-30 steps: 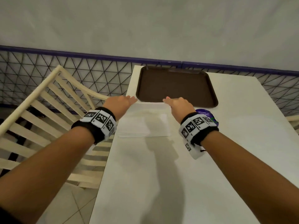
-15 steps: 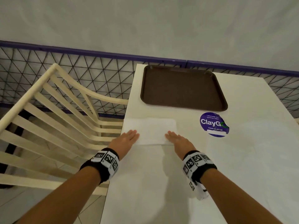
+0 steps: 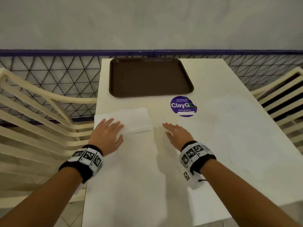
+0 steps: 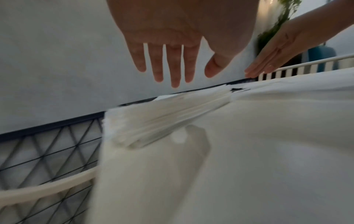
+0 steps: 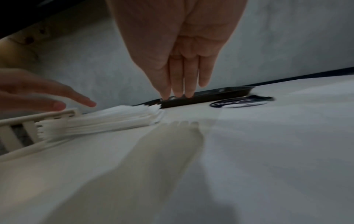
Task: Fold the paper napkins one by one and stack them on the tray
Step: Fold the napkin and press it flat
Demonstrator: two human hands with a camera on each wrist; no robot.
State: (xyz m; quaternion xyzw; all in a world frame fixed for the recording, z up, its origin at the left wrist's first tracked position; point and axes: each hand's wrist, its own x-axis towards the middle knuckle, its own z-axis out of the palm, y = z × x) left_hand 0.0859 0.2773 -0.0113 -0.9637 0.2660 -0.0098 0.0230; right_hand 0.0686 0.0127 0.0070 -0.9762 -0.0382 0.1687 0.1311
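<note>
Napkins (image 3: pixel 131 119) sit stacked mid-frame just below the bare brown tray (image 3: pixel 150 77), left hand (image 3: pixel 106 133) flat over their near-left corner with fingers slightly spread, probably to pin them, while right hand (image 3: pixel 176 132), fingers together, hovers beside.

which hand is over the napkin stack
The left hand: its straight fingers lie over the near left part of the napkin stack. The right hand is off to the stack's right, over bare table.
</note>
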